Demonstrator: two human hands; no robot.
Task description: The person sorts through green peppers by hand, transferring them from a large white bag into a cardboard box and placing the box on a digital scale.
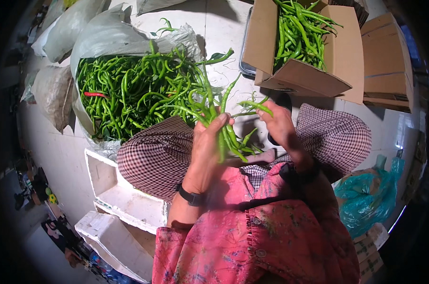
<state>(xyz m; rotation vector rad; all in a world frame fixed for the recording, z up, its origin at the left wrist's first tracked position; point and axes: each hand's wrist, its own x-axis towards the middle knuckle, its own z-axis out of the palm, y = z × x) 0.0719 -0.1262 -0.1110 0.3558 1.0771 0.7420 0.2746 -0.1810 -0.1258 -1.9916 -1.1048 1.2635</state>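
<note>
A bunch of long green chili peppers (211,103) is gripped in my left hand (211,133), some pointing up and others hanging below the fist. To its right, my right hand (278,122) pinches a few green chilies (255,105) between thumb and fingers. A large heap of green chilies (129,88) with a red one among them fills an open white woven sack (104,39) at the left. At the upper right, more green chilies (301,32) lie in an open cardboard box (314,76).
White foam boxes (129,209) stand at the lower left. Filled sacks (52,94) line the upper left. Flattened cardboard (388,64) is stacked at the right, above a teal plastic bag (369,198). Loose chilies (167,28) and stem scraps lie on the tiled floor.
</note>
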